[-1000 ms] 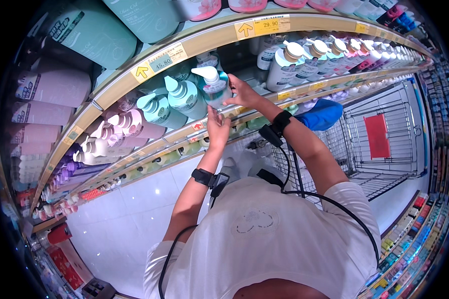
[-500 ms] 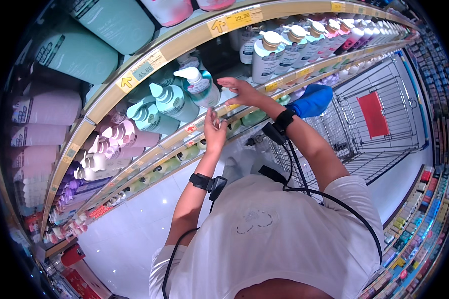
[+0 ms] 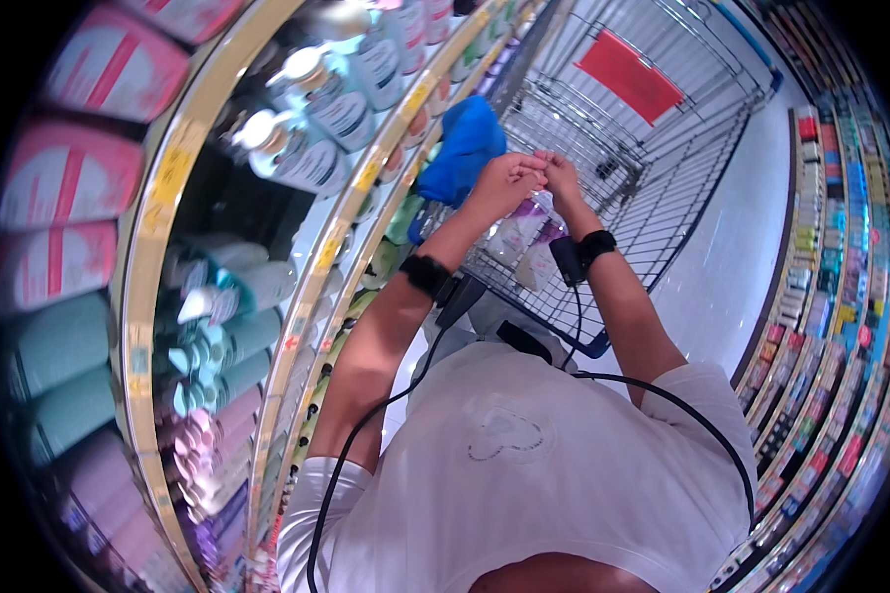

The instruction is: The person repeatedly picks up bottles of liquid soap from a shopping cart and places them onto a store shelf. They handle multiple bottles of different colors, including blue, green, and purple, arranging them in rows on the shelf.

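My left hand (image 3: pixel 510 184) and my right hand (image 3: pixel 560 178) are close together above the shopping cart (image 3: pixel 682 212), with their fingertips meeting. The fingers of both hands are curled in and closed; whatever may be between them is hidden. Just below them, at the near end of the cart, are clear plastic packages (image 3: pixel 512 240) with white and purple parts. A bright blue cloth-like item (image 3: pixel 464 148) sits at the cart's left edge, beside my left hand. Each wrist wears a black band with a small device.
On the left, a shelf (image 3: pixel 146 217) carries pump bottles (image 3: pixel 311 163) in white and blue, with teal and pink ones nearer. Pink packs (image 3: pixel 69 173) stand on the shelf above. A red panel (image 3: pixel 629 76) is fixed to the cart. Another stocked shelf (image 3: pixel 811 326) runs along the right.
My view has turned right, toward the cart. Both hands have left the teal pump bottles and come together over the cart; the white-topped bottle between them stays on the shelf.
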`<move>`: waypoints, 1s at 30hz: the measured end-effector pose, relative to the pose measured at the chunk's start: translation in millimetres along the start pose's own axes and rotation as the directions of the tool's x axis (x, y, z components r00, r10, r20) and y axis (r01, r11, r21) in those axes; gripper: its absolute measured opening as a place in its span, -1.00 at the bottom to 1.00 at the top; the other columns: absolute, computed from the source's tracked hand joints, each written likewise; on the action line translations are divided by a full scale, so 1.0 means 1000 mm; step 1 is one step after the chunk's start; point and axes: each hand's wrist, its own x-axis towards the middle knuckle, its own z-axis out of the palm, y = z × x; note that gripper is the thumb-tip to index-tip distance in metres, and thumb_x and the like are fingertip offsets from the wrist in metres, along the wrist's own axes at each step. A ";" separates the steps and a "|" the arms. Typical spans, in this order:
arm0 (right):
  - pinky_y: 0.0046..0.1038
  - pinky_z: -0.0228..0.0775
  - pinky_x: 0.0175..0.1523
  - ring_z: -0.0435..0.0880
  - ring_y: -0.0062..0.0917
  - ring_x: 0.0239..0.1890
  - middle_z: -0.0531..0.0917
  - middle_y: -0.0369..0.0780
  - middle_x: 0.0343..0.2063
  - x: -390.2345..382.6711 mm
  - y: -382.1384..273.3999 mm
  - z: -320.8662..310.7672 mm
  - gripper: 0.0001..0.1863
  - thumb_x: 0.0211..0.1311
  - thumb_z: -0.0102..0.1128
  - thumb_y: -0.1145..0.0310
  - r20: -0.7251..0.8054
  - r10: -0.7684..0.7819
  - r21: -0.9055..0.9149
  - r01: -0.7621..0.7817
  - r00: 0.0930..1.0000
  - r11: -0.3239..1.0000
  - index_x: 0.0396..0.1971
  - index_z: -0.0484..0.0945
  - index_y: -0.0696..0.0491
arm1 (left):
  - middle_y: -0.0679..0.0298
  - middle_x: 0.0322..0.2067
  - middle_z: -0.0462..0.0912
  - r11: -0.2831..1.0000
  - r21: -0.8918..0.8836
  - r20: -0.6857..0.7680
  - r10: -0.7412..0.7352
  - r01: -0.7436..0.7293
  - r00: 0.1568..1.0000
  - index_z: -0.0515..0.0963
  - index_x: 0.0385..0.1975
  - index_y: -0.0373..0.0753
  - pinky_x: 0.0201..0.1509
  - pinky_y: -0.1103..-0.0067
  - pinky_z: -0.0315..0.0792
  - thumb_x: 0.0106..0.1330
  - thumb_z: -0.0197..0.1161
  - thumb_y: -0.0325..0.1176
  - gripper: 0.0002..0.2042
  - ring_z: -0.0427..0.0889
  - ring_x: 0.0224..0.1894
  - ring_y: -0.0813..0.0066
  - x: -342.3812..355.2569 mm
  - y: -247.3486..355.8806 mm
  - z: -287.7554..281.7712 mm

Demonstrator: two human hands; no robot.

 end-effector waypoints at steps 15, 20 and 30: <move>-0.32 0.49 -0.24 0.62 -0.36 -0.27 0.59 -0.15 -0.21 -0.078 0.183 -0.094 -0.59 0.01 0.30 0.34 -0.240 0.680 0.238 -0.638 0.692 0.733 -0.12 0.47 0.15 | 0.06 -0.23 0.62 0.658 0.531 -0.064 -0.598 0.535 0.799 0.54 -0.19 -0.38 -0.08 0.41 0.42 0.17 0.08 -0.26 -0.67 0.58 -0.15 0.17 0.035 -0.306 0.072; -0.36 0.48 -0.26 0.64 -0.37 -0.30 0.63 -0.12 -0.31 -0.062 0.178 -0.096 -0.57 -0.09 0.33 0.37 -0.251 0.679 0.152 -0.665 0.690 0.731 -0.18 0.51 0.24 | 0.03 -0.15 0.58 0.634 0.389 0.077 -0.745 0.668 0.663 0.44 -0.01 -0.36 -0.06 0.42 0.39 0.15 0.04 -0.33 -0.60 0.53 -0.08 0.17 0.047 -0.343 0.069; -0.33 0.46 -0.19 0.65 -0.24 -0.21 0.65 -0.09 -0.30 -0.025 0.161 -0.091 -0.65 -0.09 0.30 0.54 -0.451 0.583 0.547 -0.307 0.676 0.779 -0.19 0.54 0.15 | -0.01 -0.06 0.57 0.837 0.404 0.190 -0.472 0.370 0.861 0.44 0.06 -0.29 0.06 0.44 0.39 0.24 0.07 -0.34 -0.62 0.54 0.02 0.14 0.095 -0.225 0.082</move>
